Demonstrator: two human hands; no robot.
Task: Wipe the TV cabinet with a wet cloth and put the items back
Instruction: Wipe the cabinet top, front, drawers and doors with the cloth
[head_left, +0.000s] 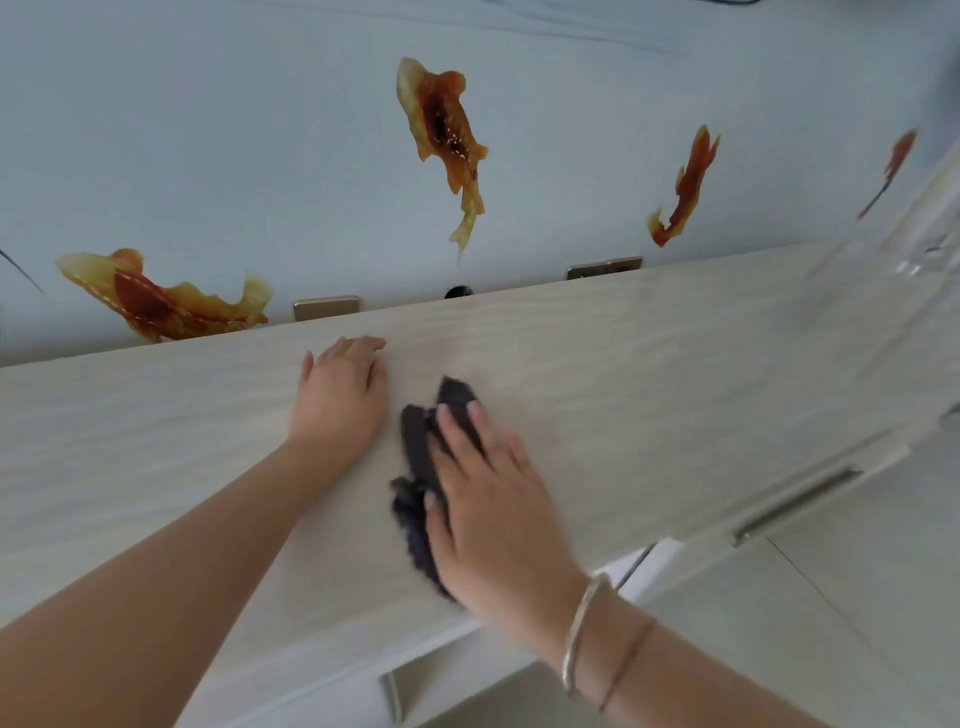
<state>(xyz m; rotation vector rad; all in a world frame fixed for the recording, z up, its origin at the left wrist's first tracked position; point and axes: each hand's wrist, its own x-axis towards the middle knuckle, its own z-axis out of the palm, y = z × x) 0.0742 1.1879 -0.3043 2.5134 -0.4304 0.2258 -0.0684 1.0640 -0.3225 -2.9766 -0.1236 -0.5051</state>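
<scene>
The pale wood-grain top of the TV cabinet (649, 364) runs across the view. A dark grey cloth (415, 467) lies bunched on it near the middle. My right hand (493, 509) presses flat on the cloth, fingers spread over it, and is slightly blurred. To the left of the cloth my left hand (340, 392) rests palm down on the bare cabinet top, holding nothing. No other items stand on the part of the top that I see.
Behind the cabinet is a light blue wall with goldfish pictures (441, 130) and metal socket plates (326, 307). Drawer handles (795, 506) show on the cabinet front. Something clear and blurred (914, 260) sits at the right edge. Pale floor tiles lie below right.
</scene>
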